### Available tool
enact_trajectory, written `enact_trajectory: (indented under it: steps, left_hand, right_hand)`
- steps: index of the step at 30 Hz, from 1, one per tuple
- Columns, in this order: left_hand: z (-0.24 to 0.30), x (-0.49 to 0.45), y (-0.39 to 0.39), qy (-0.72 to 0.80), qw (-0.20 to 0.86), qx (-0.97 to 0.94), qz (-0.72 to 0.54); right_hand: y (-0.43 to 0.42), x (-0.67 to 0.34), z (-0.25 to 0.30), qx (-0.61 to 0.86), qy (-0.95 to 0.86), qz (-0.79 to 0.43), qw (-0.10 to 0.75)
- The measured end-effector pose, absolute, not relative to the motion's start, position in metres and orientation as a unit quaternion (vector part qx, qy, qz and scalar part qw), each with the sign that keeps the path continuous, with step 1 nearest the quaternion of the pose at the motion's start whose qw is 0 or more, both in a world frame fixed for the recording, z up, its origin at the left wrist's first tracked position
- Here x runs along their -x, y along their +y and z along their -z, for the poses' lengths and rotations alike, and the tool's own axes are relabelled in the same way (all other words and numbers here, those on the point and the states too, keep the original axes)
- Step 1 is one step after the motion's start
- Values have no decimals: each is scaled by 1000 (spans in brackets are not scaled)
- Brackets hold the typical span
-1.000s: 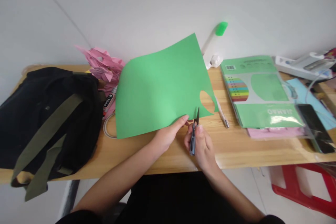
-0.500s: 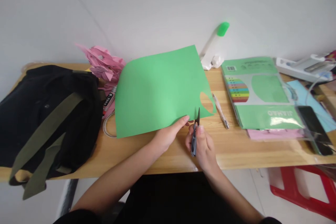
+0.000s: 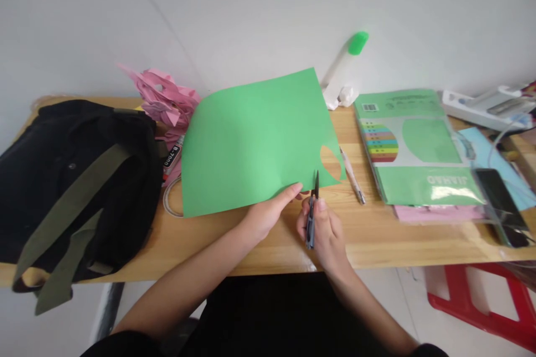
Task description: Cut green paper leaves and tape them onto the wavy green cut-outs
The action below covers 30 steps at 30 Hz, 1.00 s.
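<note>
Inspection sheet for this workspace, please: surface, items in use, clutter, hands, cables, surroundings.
Surface: light wooden table.
Items in use: green paper sheet, cut out near its near right corner; scissors, a blade over its near edge.
Clutter: dark bag, crumpled pink paper, B-7000 tube, pen, packaged paper, smartphone.
Hands: left hand holds the sheet; right hand holds the scissors.
Cables: thin white cable, far right.
Surroundings: pale wall behind; red stool below, right.

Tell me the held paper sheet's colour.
The sheet is plain green; it shows best in the head view.
</note>
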<state>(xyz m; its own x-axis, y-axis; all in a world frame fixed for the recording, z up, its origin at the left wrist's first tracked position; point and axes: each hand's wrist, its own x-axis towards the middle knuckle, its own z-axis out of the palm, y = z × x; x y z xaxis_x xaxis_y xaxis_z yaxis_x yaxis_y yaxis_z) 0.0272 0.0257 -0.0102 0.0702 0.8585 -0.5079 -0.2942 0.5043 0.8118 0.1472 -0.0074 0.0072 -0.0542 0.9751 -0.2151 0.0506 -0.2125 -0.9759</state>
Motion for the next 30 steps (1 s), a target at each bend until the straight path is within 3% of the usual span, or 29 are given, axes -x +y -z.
enact_trajectory:
  steps: [30]
  left_hand:
    - [5, -30, 25, 542, 671, -262, -434]
  right_hand:
    - [0, -162, -7, 541, -473, -572, 394]
